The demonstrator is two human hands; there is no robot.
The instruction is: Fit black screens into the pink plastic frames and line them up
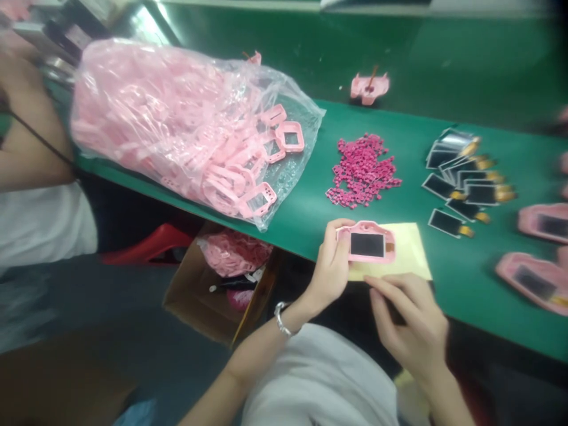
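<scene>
left hand (331, 263) fingers clamped on pink frame (366, 241); right hand (410, 322) fingers loosely together, touching yellow sheet (406, 260)

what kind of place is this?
Most likely a small-electronics assembly line. A long green bench carries a plastic bag of pink housings, a heap of small magenta parts and loose black screens; the left hand holds a pink housing fitted with one.

1. Big clear bag of pink frames (177, 118), up and left of the hands
2. Heap of tiny magenta bits (362, 170) just beyond them
3. Dark screens (464, 177) off right
4. Cardboard box (208, 296) down left, below the table edge
</scene>
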